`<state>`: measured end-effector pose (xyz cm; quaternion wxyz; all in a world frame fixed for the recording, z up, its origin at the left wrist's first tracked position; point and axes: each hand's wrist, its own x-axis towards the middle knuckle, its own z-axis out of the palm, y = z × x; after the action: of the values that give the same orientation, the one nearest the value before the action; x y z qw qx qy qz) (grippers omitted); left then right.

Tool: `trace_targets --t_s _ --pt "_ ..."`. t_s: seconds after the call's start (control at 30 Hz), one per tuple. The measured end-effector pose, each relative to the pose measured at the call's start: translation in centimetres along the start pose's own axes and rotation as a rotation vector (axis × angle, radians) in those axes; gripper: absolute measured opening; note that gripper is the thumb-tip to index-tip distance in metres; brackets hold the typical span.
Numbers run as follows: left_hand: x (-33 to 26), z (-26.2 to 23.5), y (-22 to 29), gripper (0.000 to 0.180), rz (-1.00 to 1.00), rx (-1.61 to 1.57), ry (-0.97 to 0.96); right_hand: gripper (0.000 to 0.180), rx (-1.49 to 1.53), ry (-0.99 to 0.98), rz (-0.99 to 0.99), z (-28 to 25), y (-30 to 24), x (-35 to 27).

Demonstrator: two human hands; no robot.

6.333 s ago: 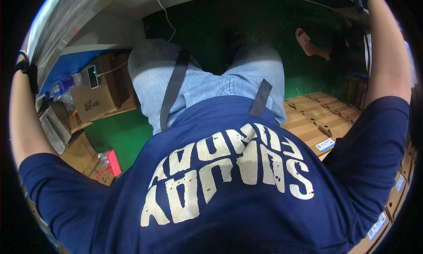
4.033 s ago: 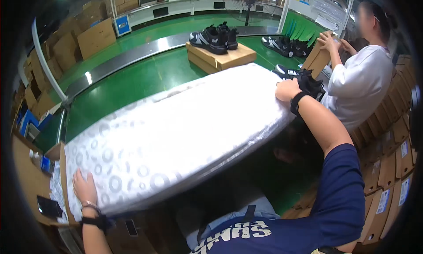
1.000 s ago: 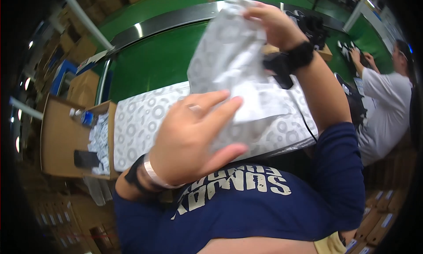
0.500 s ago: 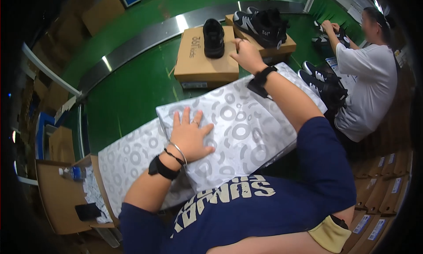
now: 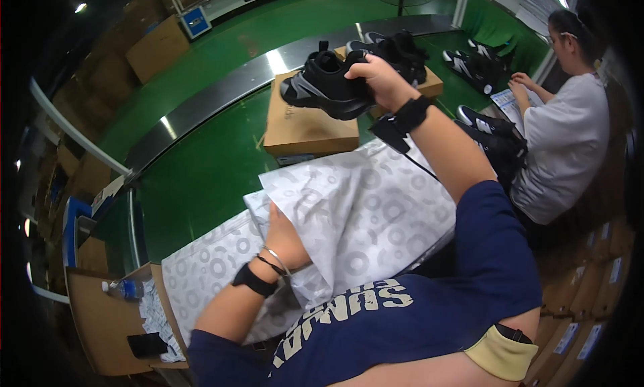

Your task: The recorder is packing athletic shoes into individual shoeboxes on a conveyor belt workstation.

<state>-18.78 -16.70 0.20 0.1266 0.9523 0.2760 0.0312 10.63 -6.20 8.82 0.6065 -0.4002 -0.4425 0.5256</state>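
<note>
In my right hand [image 5: 384,81] is a black sneaker [image 5: 325,90] with grey side marks, gripped at its heel end and raised above a brown shoe box [image 5: 312,142]. My left hand [image 5: 287,240] is at the left part of a stack of white tissue paper [image 5: 396,206] printed with grey rings. A lifted tissue sheet [image 5: 312,199] drapes over that hand and hides most of its fingers, so their grip does not show. More printed tissue paper [image 5: 208,263] lies to the left of the stack.
Behind the held sneaker, black shoes [image 5: 402,58] rest on another box. More shoes [image 5: 496,142] stand at the right, near a co-worker in a white shirt [image 5: 570,132]. A metal rail [image 5: 221,95] curves behind. At lower left, an open carton [image 5: 100,320] holds small papers and a bottle.
My right hand has taken hold of the sneaker from the box and raised it, turned sideways. The top tissue sheet has come up over my left hand. The co-worker's hands have left the far shoes.
</note>
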Motion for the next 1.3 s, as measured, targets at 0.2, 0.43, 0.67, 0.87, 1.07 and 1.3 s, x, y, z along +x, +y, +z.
trace_targets --t_s 0.2,0.43,0.67,0.87,1.07,1.3 --pt "6.0 -5.6 1.2 0.063 0.416 0.071 -0.366 0.038 -0.03 -0.133 0.008 -0.9 -6.3 -10.0" --pt "11.4 0.5 7.7 0.073 0.03 0.226 -0.566 0.024 0.305 -0.106 0.278 -2.1 -4.1 -15.4" --pt "5.7 -2.8 11.9 0.057 0.508 -0.092 -0.498 0.031 -0.003 0.171 0.204 -3.9 1.0 -19.2" --pt "-1.0 -6.9 8.4 0.024 0.192 0.004 0.283 0.014 -1.344 -0.16 -0.649 4.5 5.1 -26.5" --pt "-4.0 -3.7 5.8 0.042 -0.12 0.038 0.199 0.031 -0.973 -0.033 -0.34 -1.7 5.2 -24.8" --pt "-4.7 -2.7 4.4 0.04 -0.15 -0.101 0.068 0.038 -1.675 0.945 0.295 -17.6 7.0 -24.4"
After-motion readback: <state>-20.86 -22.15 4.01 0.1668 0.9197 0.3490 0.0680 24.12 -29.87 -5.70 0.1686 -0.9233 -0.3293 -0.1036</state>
